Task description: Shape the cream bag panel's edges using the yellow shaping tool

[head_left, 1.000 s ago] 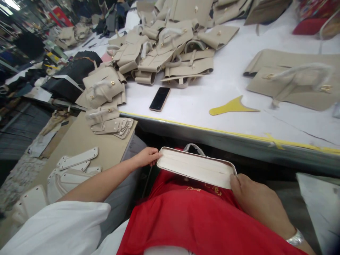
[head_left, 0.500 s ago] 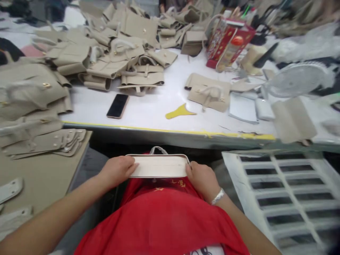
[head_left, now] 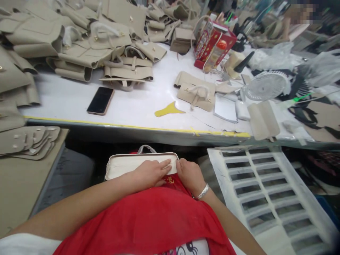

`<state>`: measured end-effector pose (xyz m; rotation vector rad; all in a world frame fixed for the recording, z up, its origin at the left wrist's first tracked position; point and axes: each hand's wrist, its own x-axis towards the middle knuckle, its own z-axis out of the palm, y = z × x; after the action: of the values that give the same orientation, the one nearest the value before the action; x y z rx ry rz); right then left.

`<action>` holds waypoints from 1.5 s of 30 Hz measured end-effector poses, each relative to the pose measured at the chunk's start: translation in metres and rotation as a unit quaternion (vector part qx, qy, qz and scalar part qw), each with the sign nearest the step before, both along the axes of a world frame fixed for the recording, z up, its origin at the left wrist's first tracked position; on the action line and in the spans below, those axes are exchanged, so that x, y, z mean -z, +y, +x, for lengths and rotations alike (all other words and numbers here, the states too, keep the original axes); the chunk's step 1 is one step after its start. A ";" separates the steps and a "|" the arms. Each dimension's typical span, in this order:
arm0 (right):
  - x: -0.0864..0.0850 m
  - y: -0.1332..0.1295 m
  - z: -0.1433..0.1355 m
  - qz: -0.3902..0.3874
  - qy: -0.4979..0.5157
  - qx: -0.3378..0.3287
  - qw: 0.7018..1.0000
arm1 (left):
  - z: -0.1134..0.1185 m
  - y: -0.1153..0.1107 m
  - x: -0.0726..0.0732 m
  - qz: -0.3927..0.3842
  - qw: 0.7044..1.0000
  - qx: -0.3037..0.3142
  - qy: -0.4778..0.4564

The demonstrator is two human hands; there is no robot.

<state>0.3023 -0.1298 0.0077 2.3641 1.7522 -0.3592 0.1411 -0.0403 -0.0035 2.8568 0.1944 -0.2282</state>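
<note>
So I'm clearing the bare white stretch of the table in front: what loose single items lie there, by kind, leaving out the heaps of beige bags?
Phone: 1
Yellow cut-out piece: 1
Small white fan: 1
Red printed carton: 1
Total: 4

Below the table edge, the left hand and right hand rest on one cream bag base, not counted above.

Cream-white bag panel (head_left: 124,164): long, narrow, with rounded corners and a raised stitched rim along its edges. It lies roughly level across the person's lap, over the red garment, just below the worktable's front edge, long axis running left to right. A pale loop handle rises from behind its far edge. Its right end is covered by hands; the left end is bare.
</note>
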 end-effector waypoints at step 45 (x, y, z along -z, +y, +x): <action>0.001 0.003 0.034 -0.085 0.564 0.227 0.790 | 0.001 0.000 -0.006 -0.061 0.997 -0.035 0.009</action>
<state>0.3364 -0.1268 0.0070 2.5231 1.1917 -2.2573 0.1420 -0.0405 0.0022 2.7223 0.2740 -0.2442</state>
